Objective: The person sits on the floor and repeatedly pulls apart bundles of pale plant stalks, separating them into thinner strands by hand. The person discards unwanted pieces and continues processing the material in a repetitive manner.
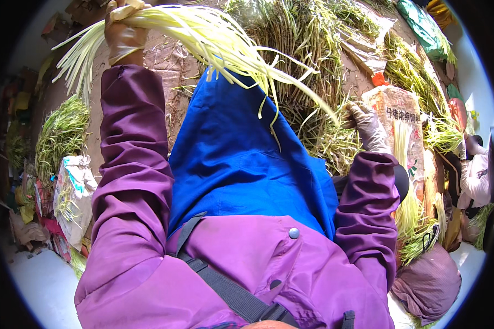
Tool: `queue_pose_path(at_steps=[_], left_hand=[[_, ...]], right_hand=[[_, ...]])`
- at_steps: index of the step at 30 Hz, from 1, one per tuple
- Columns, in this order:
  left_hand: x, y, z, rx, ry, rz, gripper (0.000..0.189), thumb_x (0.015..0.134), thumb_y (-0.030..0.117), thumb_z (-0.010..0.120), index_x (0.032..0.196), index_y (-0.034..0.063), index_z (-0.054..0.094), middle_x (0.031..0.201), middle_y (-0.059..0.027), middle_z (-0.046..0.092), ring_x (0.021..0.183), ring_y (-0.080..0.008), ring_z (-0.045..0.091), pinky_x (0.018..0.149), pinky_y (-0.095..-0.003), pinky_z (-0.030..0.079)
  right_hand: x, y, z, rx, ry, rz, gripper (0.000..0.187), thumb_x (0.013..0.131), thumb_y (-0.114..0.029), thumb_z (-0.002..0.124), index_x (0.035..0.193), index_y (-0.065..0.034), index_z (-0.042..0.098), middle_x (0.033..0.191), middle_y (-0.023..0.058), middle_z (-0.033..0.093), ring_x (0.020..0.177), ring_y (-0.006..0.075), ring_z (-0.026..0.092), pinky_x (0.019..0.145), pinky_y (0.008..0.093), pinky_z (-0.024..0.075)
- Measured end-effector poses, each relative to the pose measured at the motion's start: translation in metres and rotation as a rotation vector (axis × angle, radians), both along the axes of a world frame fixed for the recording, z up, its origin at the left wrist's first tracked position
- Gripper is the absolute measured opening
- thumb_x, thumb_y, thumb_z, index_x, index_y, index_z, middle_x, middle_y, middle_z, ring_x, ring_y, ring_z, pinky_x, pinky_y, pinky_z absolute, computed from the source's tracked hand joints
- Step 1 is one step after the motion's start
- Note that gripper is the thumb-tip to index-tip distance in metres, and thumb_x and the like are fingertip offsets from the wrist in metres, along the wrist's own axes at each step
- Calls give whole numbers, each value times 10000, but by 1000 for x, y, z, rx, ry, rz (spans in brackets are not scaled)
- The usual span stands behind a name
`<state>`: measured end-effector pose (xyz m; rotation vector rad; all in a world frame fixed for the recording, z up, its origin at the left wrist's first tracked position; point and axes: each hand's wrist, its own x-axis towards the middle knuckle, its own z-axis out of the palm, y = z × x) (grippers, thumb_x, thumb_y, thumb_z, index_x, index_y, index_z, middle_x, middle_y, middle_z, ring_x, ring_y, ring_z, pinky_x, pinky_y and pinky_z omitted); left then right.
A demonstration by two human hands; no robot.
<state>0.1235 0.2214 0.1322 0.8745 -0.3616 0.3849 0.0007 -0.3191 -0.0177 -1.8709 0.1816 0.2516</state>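
My left hand [125, 35], in a thin translucent glove, grips a bundle of long pale yellow-green plant stalks [189, 33] at the upper left. The short ends hang left of my fist; the long ends sweep right over the blue apron [247, 164] across my lap. My right hand [364, 123], also gloved, is at the right with its fingers curled, close to the tip of the longest stalk. Whether it pinches anything cannot be made out. Beneath and beside it lies a heap of loose green trimmings [333, 144]. Uncut stalks with brownish ends [300, 61] are piled just beyond.
A woven sack bearing writing [395, 103] stands right of my right hand, with pale stalks [405, 205] alongside. A green heap [64, 135] and a white sack [76, 197] lie left. Another person's pale sleeve [475, 181] shows far right, above a mauve cloth bundle [428, 283].
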Motion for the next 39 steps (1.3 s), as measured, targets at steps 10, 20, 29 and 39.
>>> queue_pose_path(at_steps=[10, 20, 29, 39], left_hand=[[-43, 51, -8, -45, -63, -404, 565, 975, 386, 431, 1410, 25, 405, 702, -65, 604, 699, -202, 542, 808, -410, 431], [-65, 45, -4, -182, -93, -615, 486, 1019, 305, 363, 1415, 25, 399, 460, 145, 464, 585, -15, 507, 832, -322, 385], [-68, 39, -3, -163, -143, -811, 463, 1025, 274, 376, 1388, -9, 421, 433, 127, 518, 525, -23, 555, 888, -303, 383], [-90, 27, -1, -99, -145, -857, 421, 1037, 237, 367, 1365, -14, 447, 430, 85, 546, 428, -16, 513, 858, -275, 424]], right_hand=[[-6, 17, 2, 92, 202, 67, 203, 955, -207, 571, 1002, -14, 613, 786, 56, 636, 617, 136, 594, 606, 255, 494], [-4, 25, 4, -26, 126, 79, 276, 937, -274, 603, 1059, -28, 631, 827, 38, 650, 626, 119, 606, 623, 234, 486], [15, 57, 25, 111, -99, 19, 205, 937, -205, 604, 1038, -33, 651, 829, 25, 664, 652, 93, 599, 649, 231, 481], [50, 104, 59, 25, -269, 73, 195, 929, -177, 621, 1070, -46, 656, 870, 10, 668, 727, 81, 597, 666, 215, 477]])
